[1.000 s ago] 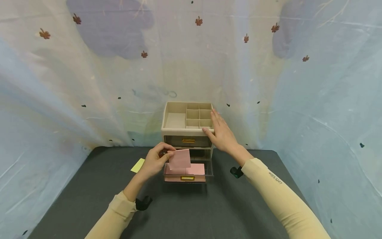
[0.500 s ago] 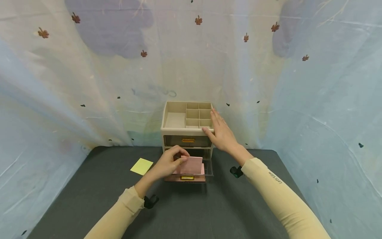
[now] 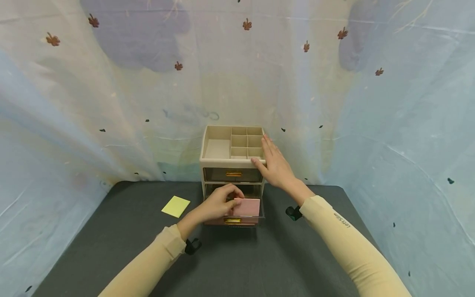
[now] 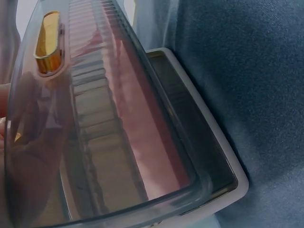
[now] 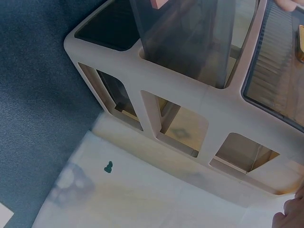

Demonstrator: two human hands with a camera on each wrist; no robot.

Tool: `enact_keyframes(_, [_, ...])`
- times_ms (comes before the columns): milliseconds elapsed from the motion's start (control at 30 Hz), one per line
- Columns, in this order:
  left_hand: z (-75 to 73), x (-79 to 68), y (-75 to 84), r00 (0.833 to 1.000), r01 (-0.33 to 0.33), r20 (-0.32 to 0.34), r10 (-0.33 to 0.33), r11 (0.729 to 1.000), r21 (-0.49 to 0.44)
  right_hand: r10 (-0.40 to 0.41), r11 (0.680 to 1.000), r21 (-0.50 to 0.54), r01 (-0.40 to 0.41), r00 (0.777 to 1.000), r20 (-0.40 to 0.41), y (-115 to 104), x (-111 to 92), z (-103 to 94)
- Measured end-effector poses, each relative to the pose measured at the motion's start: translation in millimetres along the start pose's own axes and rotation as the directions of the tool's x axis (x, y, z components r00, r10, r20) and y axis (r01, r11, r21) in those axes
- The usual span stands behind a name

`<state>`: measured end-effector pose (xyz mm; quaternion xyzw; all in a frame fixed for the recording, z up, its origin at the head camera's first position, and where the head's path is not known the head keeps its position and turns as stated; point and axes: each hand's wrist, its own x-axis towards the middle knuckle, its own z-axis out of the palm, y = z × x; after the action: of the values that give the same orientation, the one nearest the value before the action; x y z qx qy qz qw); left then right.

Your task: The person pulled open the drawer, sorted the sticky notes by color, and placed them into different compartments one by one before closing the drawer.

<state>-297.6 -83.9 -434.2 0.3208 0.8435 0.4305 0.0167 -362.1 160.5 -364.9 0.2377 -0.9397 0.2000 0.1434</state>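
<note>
My left hand (image 3: 217, 203) pinches a pink sticky note pad (image 3: 248, 207) between thumb and fingers, over the pulled-out clear drawer (image 3: 262, 211) of a cream desktop organizer (image 3: 233, 163). More pink paper lies inside that drawer, partly hidden by the hand. Seen through the drawer's clear front in the left wrist view are a pink strip (image 4: 142, 142) and a gold handle (image 4: 48, 42). My right hand (image 3: 277, 168) rests on the organizer's top right edge, fingers straight along the side and thumb at the front corner.
A yellow sticky note pad (image 3: 176, 206) lies on the dark table (image 3: 237, 264), left of the organizer. Above the pulled-out drawer, another drawer (image 3: 215, 175) is closed. The organizer's top has a large compartment and several small ones. A patterned curtain (image 3: 237, 82) hangs behind.
My left hand has carried the pink pad right and down, from left of the drawer to over its right half. The yellow pad came into full view. My right hand stayed in place.
</note>
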Motion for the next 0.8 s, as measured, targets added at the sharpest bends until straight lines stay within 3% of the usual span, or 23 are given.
enact_keyframes(267, [2.9,5.9,-1.6,0.994,0.039,0.101,-0.035,0.998,-0.045,-0.001,1.0,0.003,0.001,1.0,-0.004,0.7,0.3,0.6])
enact_keyframes(800, [3.3,16.8,-8.7,0.988,0.084,0.123,-0.097,0.991,0.108,-0.018,1.0,0.0,0.018,1.0,-0.021,1.4,-0.2,1.7])
